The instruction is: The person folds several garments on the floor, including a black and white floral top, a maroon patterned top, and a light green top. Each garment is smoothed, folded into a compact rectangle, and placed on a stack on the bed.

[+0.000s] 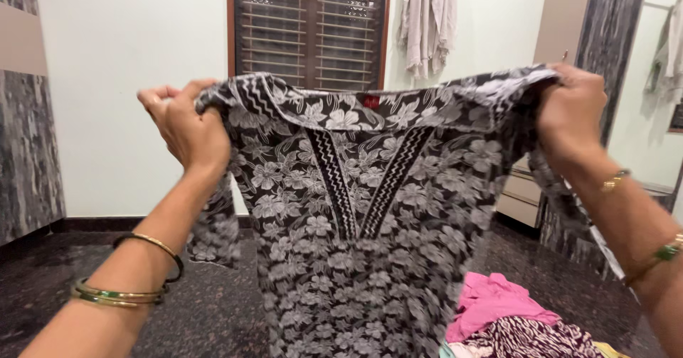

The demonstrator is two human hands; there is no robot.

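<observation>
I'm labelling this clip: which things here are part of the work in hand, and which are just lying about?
In hand:
- black-and-white floral garment, held up by its shoulders
- left hand
- right hand

Lying about:
- pink cloth on the clothes pile
- zebra-striped cloth
- pale cloths hanging on the wall
- barred window

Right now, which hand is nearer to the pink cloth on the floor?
Right. The right hand grips the garment's shoulder above the pink cloth, slightly to its right; the left hand grips the far shoulder, well to the left.
</observation>
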